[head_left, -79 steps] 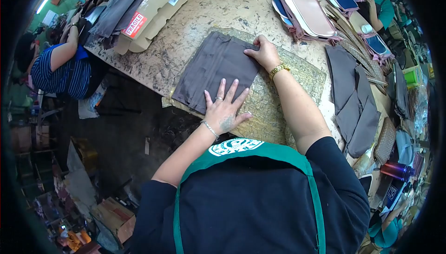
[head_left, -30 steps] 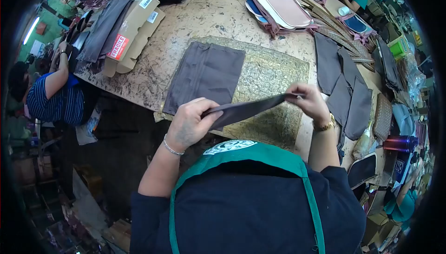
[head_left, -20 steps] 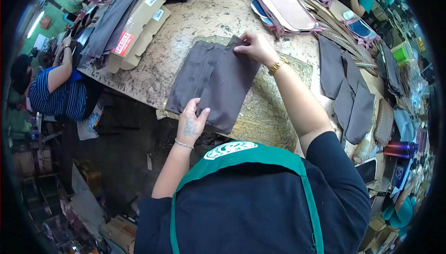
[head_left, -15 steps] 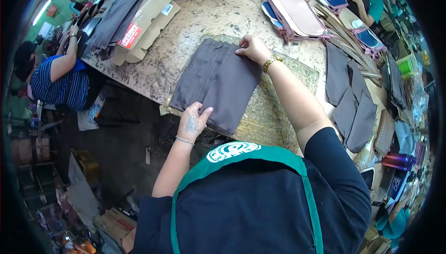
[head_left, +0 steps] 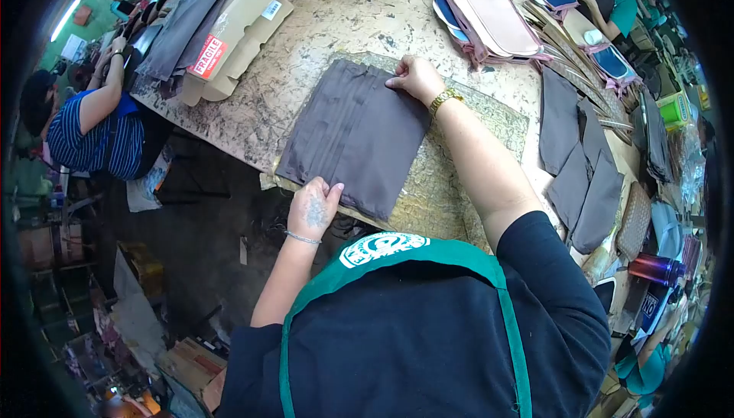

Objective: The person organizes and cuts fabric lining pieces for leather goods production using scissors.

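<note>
A dark grey fabric piece (head_left: 367, 147) lies on the yellowish, worn mat (head_left: 443, 181) near the table's front edge. Long folds or a seam run along its left half. My right hand (head_left: 417, 82), with a gold watch at the wrist, pinches its upper right edge between thumb and fingers. At the lower left edge, my left hand (head_left: 315, 205) has its thumb and fingers pressed together on the fabric border. Whether the piece is one layer or several I cannot tell.
A cardboard box (head_left: 248, 32) with dark sheets stands at the upper left. Pink-edged panels (head_left: 497, 21) and dark fabric pieces (head_left: 585, 166) lie on the right. One person (head_left: 99, 127) sits at the left, another (head_left: 621, 5) at the upper right.
The right part of the fabric has shifted slightly and lies flatter beside the folds. My left hand has moved a little down and left; my right hand has barely moved.
</note>
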Tool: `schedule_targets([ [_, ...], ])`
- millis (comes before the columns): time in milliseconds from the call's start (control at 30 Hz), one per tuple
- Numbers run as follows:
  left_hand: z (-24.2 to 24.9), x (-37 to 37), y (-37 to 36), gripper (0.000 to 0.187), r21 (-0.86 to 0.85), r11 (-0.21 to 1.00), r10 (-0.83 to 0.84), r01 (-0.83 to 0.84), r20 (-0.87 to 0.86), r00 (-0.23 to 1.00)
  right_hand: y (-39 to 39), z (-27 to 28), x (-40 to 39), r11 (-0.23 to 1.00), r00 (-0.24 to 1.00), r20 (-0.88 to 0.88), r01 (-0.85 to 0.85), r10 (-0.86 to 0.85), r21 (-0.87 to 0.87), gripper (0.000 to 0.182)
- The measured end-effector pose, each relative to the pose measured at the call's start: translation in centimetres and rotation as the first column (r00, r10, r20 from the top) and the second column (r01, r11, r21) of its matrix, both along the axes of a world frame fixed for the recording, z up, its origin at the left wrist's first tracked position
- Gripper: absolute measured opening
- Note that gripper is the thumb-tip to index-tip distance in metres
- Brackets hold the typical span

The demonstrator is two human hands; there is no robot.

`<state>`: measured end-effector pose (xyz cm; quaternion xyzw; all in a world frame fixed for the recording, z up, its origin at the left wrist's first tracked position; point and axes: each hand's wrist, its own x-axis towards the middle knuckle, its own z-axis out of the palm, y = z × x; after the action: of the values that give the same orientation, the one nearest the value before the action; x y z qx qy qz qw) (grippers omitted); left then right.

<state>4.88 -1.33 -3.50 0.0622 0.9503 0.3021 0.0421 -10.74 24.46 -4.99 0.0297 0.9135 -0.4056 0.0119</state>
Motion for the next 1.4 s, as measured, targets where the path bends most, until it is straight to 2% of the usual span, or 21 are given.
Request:
schedule_targets([
  [233,-1.4,-0.3,-0.9,0.032,0.110,0.988,0.090,-0.109,0.164,0.982,-0.1,0.1,0.0,1.000,1.000,-0.004,0.006,-0.006,0.022,0.034],
  [367,-1.2,-0.1,-0.9,0.029,0.082,0.993,0.077,-0.089,0.140,0.987,-0.1,-0.1,-0.2,0.999,1.000,-0.007,-0.001,0.001,0.040,0.034],
  [433,0.8,0.6,-0.2,0.025,-0.126,0.991,0.051,-0.045,0.042,0.998,-0.1,-0.1,-0.1,0.999,1.000,-0.005,-0.004,0.004,0.049,0.034],
  [467,1.8,0.7,0.2,0.025,-0.125,0.991,0.051,-0.045,0.042,0.998,-0.1,0.0,-0.1,0.998,1.000,-0.020,-0.004,0.005,0.059,0.034],
  [533,3.4,1.1,1.0,0.022,-0.341,0.931,0.042,-0.129,-0.252,0.967,0.0,-0.1,0.0,0.997,0.999,-0.032,-0.006,0.009,0.071,0.035],
  [567,3.8,1.0,1.4,0.022,-0.340,0.931,0.047,-0.133,-0.250,0.967,0.0,-0.1,-0.1,0.998,1.000,-0.013,-0.007,0.008,0.056,0.035],
  [633,4.2,0.2,2.3,0.031,-0.253,0.965,-0.184,0.067,-0.472,0.862,0.0,-0.2,-0.3,0.999,1.000,0.006,-0.019,0.018,0.041,0.035],
  [700,3.2,-0.6,3.9,0.045,-0.278,0.926,-0.363,0.255,-0.472,0.804,0.1,-0.3,-0.5,0.996,0.999,-0.021,-0.026,0.028,0.085,0.036],
  [733,2.8,-1.0,5.0,0.045,-0.277,0.928,-0.358,0.250,-0.474,0.805,0.0,-0.2,-0.4,0.997,1.000,-0.014,-0.021,0.022,0.073,0.036],
  [800,1.9,-1.6,6.8,0.056,-0.453,0.815,-0.530,0.362,-0.330,0.781,-0.1,0.0,-0.2,0.997,1.000,-0.012,-0.018,0.019,0.071,0.036],
  [833,1.2,-1.8,6.9,0.056,-0.451,0.814,-0.534,0.365,-0.335,0.776,-0.1,0.2,-0.1,0.998,1.000,-0.009,-0.007,0.008,0.068,0.036],
  [900,-0.3,-2.5,7.6,0.060,-0.433,0.767,-0.539,0.473,-0.037,0.841,-0.3,0.3,0.0,0.993,1.000,-0.018,-0.002,0.004,0.117,0.036],
  [967,-0.8,-2.6,7.7,0.062,-0.439,0.769,-0.530,0.465,-0.031,0.848,-0.3,0.4,0.4,0.989,0.999,-0.041,-0.012,0.018,0.149,0.038],
  [1067,-1.0,-2.7,7.7,0.062,-0.452,0.745,-0.563,0.490,-0.031,0.826,1.2,0.1,1.8,1.000,0.983,-0.184,0.023,-0.024,-0.005,0.037],
  [1133,-1.0,-2.7,7.6,0.061,-0.446,0.756,-0.550,0.479,-0.035,0.834,3.5,0.6,3.5,0.933,0.868,-0.407,0.151,-0.284,-0.328,0.035],
  [1167,-1.0,-2.8,7.6,0.061,-0.446,0.749,-0.561,0.490,-0.035,0.827,5.5,1.3,4.8,0.892,0.807,-0.388,0.358,-0.445,-0.278,0.032],
  [1200,-1.0,-2.7,7.6,0.061,-0.444,0.752,-0.559,0.488,-0.035,0.829,8.0,1.8,6.2,0.847,0.709,-0.464,0.442,-0.532,-0.295,0.028],
  [1233,-1.0,-2.7,7.6,0.061,-0.441,0.755,-0.556,0.486,-0.037,0.830,10.7,2.1,7.5,0.812,0.676,-0.469,0.553,-0.569,-0.188,0.029],
  [1267,-1.0,-2.8,7.6,0.062,-0.447,0.747,-0.562,0.492,-0.029,0.827,14.6,0.4,8.0,0.727,0.662,-0.583,0.665,-0.471,0.169,0.034],
  [1300,-1.1,-2.8,7.6,0.062,-0.446,0.738,-0.577,0.507,-0.029,0.816,14.5,1.8,9.6,0.512,0.604,-0.422,0.797,-0.675,0.321,0.041],
  [1400,-1.2,-2.8,7.7,0.064,-0.430,0.755,-0.555,0.495,-0.017,0.832,18.2,1.4,11.6,0.488,0.644,-0.237,0.728,-0.727,0.482,0.036],
])
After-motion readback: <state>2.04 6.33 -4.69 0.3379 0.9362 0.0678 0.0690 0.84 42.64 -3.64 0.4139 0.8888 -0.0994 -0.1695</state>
